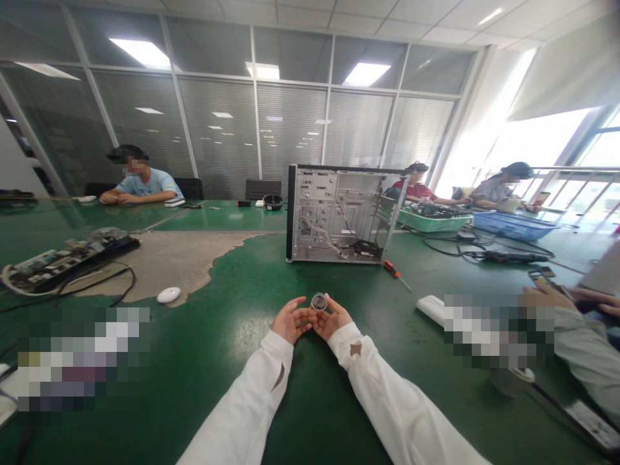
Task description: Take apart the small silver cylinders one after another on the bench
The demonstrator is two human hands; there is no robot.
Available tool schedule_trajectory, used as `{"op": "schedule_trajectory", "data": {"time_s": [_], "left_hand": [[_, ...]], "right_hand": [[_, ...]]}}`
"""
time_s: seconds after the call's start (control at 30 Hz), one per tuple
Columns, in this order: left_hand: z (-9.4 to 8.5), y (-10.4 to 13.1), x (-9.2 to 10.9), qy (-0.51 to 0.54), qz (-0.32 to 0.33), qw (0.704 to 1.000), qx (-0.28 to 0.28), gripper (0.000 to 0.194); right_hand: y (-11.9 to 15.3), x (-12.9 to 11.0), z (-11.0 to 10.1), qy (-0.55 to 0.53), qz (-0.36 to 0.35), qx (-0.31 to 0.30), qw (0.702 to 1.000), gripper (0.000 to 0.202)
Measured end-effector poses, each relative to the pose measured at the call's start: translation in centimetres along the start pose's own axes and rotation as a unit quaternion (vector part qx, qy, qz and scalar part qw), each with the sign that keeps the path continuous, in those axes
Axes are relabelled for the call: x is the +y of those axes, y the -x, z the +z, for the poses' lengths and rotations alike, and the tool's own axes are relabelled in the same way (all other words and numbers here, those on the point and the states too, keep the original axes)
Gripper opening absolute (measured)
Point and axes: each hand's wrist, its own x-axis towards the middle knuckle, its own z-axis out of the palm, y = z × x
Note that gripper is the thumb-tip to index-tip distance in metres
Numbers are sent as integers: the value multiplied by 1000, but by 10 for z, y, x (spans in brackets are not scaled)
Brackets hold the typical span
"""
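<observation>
A small round object (319,301) with a pale rim and a darker, mottled middle is held up over the green table. My right hand (334,319) has it between thumb and fingers at its right side and underside. From the left, my left hand (293,320) reaches in with its thumb raised apart and its fingertips at the lower edge of the object, meeting the right fingers. Beyond my hands stands an open computer case (339,216), upright, with loose cables inside. An orange-handled screwdriver (391,269) lies by its lower right corner.
On the left lie a circuit assembly (72,258) with cables and a white oval object (169,295). Green (433,221) and blue (513,226) baskets stand back right. A white bar (433,310) and a person's sleeve (578,352) are at right. Other people sit around the table.
</observation>
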Motion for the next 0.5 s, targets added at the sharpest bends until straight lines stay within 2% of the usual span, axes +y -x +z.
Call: {"op": "schedule_trajectory", "data": {"time_s": [0.1, 0.2, 0.27, 0.33, 0.4, 0.5], "left_hand": [[4, 0, -7, -149, 115, 981, 55, 42], [7, 3, -11, -321, 220, 918, 74, 48], [7, 5, -13, -399, 252, 877, 88, 46], [7, 5, -13, -437, 257, 856, 105, 39], [5, 3, -13, -439, 253, 854, 117, 34], [1, 0, -12, -395, 241, 878, 122, 32]], "right_hand": [[-7, 2, -3, 64, -106, 31, 992, 27], [-12, 5, -6, 172, -217, 29, 960, 37], [-13, 6, -8, 248, -277, 9, 928, 37], [-13, 7, -8, 317, -335, 4, 888, 35], [-11, 8, -6, 378, -384, 20, 842, 32], [-8, 7, -4, 452, -429, 32, 781, 27]]}}
